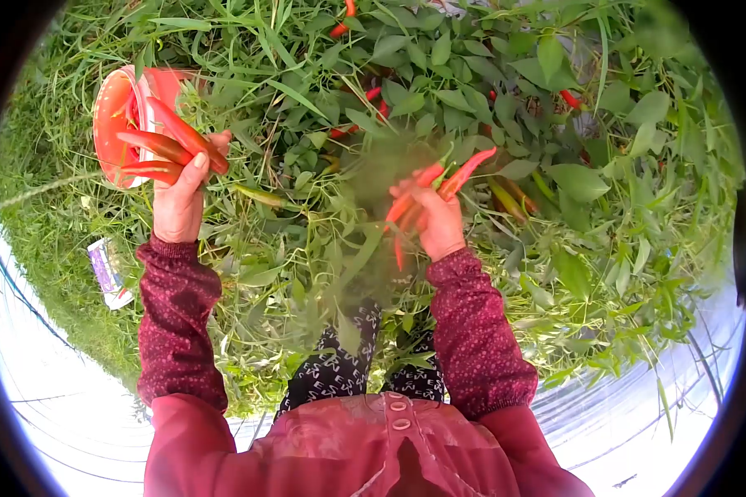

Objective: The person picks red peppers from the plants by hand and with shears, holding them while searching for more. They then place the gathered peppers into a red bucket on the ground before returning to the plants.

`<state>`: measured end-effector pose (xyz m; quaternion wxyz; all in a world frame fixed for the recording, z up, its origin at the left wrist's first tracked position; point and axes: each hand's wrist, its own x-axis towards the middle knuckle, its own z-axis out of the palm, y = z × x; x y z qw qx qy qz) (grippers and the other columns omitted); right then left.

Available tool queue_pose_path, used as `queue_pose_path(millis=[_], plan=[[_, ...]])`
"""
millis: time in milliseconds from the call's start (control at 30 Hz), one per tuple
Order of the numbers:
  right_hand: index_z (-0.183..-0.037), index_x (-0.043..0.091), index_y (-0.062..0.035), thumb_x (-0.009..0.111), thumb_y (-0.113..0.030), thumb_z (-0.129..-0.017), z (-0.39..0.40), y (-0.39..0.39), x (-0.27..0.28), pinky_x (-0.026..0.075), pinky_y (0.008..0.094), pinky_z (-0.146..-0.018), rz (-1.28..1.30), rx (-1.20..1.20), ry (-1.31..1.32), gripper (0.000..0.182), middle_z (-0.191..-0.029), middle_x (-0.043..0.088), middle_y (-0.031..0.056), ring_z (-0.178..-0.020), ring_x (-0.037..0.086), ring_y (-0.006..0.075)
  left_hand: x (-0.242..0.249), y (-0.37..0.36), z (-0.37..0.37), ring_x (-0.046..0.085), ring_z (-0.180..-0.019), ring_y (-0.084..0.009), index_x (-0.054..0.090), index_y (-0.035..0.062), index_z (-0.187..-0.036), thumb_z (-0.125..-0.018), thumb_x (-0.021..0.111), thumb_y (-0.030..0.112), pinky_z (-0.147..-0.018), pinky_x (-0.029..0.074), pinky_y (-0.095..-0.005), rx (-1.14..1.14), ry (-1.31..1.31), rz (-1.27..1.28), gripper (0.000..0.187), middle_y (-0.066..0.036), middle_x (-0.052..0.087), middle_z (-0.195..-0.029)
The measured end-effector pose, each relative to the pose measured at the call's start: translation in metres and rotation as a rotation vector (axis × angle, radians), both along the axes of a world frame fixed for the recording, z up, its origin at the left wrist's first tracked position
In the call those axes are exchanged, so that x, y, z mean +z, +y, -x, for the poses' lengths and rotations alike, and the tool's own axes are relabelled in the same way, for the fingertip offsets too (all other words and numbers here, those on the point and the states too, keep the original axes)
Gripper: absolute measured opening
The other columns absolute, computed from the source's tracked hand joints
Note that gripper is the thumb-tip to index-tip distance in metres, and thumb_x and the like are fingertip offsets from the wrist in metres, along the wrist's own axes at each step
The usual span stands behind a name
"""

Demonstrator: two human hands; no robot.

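My left hand is closed around several long red chili peppers, their tips pointing left across the rim of a red bucket. More red peppers show inside that bucket. On the right, my right hand grips a few red chili peppers, some with green stems. A blurred patch of foliage partly covers its fingertips. Just right of this hand, greenish-orange peppers hang among the leaves. A yellow-green pepper lies between my two hands, nearer the left one.
Dense pepper plants spread ahead, with red peppers among the leaves. Tall grass surrounds the bucket. A white and purple packet lies in the grass at left. My legs stand among the stems.
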<state>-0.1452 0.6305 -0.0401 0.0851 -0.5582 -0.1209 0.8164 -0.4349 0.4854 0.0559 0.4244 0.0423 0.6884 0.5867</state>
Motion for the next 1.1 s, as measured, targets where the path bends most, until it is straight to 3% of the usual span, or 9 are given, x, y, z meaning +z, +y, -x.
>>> queue_pose_path(millis=[167, 267, 467, 533, 733, 833, 1000, 1033, 1100], plan=[[-0.117, 0.047, -0.0037, 0.067, -0.018, -0.081, 0.034, -0.006, 0.041, 0.047, 0.0303, -0.080, -0.047, 0.237, 0.074, 0.043, -0.108, 0.058, 0.0068, -0.097, 0.059, 0.0186, -0.003, 0.026, -0.078, 0.054, -0.078, -0.0093, 0.055, 0.0002, -0.103, -0.080, 0.064, 0.005, -0.073, 0.046, -0.0262, -0.424, -0.079, 0.296, 0.025, -0.002, 0.060, -0.087], [-0.123, 0.044, -0.0036, 0.068, -0.023, -0.081, 0.031, -0.010, 0.041, 0.043, 0.0264, -0.082, -0.102, 0.325, 0.265, 0.052, -0.110, 0.055, 0.0039, -0.101, 0.054, 0.0131, -0.008, 0.050, -0.130, 0.063, -0.074, -0.0325, 0.050, -0.0007, -0.103, -0.073, 0.066, 0.017, -0.065, 0.050, -0.0384, -0.761, 0.386, 0.594, 0.038, -0.019, 0.063, -0.078], [-0.128, 0.038, -0.0006, 0.074, -0.026, -0.073, 0.009, -0.013, 0.047, 0.039, 0.0307, -0.092, -0.201, 0.276, 0.346, 0.070, -0.115, 0.051, 0.0058, -0.106, 0.049, 0.0166, -0.033, 0.054, -0.166, 0.062, -0.074, -0.0375, 0.044, -0.0020, -0.102, -0.071, 0.064, 0.014, -0.063, 0.050, -0.0450, -0.964, 0.464, 0.702, 0.041, -0.019, 0.060, -0.076], [-0.126, 0.039, -0.0012, 0.071, -0.022, -0.074, 0.017, -0.012, 0.047, 0.039, 0.0317, -0.094, -0.136, 0.281, 0.219, 0.064, -0.117, 0.052, 0.0066, -0.108, 0.049, 0.0182, -0.020, 0.056, -0.167, 0.061, -0.075, -0.0391, 0.040, -0.0032, -0.109, -0.070, 0.063, 0.014, -0.063, 0.050, -0.0441, -0.992, 0.506, 0.482, 0.049, -0.020, 0.059, -0.083], [-0.126, 0.040, -0.0045, 0.067, -0.014, -0.079, 0.061, 0.011, 0.067, 0.036, 0.0331, -0.097, -0.137, 0.270, 0.182, 0.055, -0.118, 0.053, 0.0056, -0.110, 0.049, 0.0174, -0.005, 0.056, -0.139, 0.057, -0.094, -0.0415, 0.017, -0.0080, -0.134, -0.069, 0.064, 0.016, -0.078, 0.049, -0.0423, -0.798, 0.322, 0.400, 0.083, -0.031, 0.045, -0.116], [-0.126, 0.040, -0.0059, 0.067, -0.015, -0.080, 0.097, 0.019, 0.082, 0.036, 0.0325, -0.096, -0.176, 0.412, 0.194, 0.054, -0.117, 0.053, 0.0049, -0.108, 0.049, 0.0162, 0.004, 0.050, -0.111, 0.049, -0.114, -0.0382, 0.015, -0.0031, -0.137, -0.072, 0.063, 0.016, -0.093, 0.042, -0.0375, -0.547, 0.136, 0.052, 0.084, -0.030, 0.035, -0.130], [-0.124, 0.041, -0.0053, 0.063, -0.015, -0.083, 0.197, -0.010, 0.106, 0.038, 0.0324, -0.093, -0.102, 0.499, 0.389, 0.047, -0.114, 0.052, 0.0049, -0.107, 0.048, 0.0152, 0.038, 0.020, -0.038, 0.050, -0.115, -0.0340, 0.022, 0.0026, -0.137, -0.071, 0.067, 0.021, -0.095, 0.041, -0.0372, -0.301, 0.103, 0.237, 0.082, -0.024, 0.047, -0.123], [-0.123, 0.041, -0.0049, 0.062, -0.015, -0.084, 0.226, -0.024, 0.107, 0.040, 0.0327, -0.092, -0.083, 0.447, 0.562, 0.045, -0.114, 0.051, 0.0054, -0.105, 0.050, 0.0161, 0.033, 0.000, -0.013, 0.052, -0.112, -0.0326, 0.026, 0.0025, -0.135, -0.070, 0.067, 0.019, -0.093, 0.042, -0.0377, -0.315, 0.299, 0.330, 0.078, -0.023, 0.049, -0.121], [-0.130, 0.035, -0.0039, 0.062, -0.012, -0.084, 0.286, -0.062, 0.097, 0.043, 0.0325, -0.090, 0.007, 0.404, 0.761, 0.055, -0.118, 0.050, 0.0093, -0.105, 0.052, 0.0185, 0.040, -0.033, 0.048, 0.060, -0.095, -0.0238, 0.029, 0.0022, -0.133, -0.074, 0.064, 0.017, -0.084, 0.048, -0.0342, -0.272, 0.343, 0.279, 0.070, -0.013, 0.058, -0.108]])
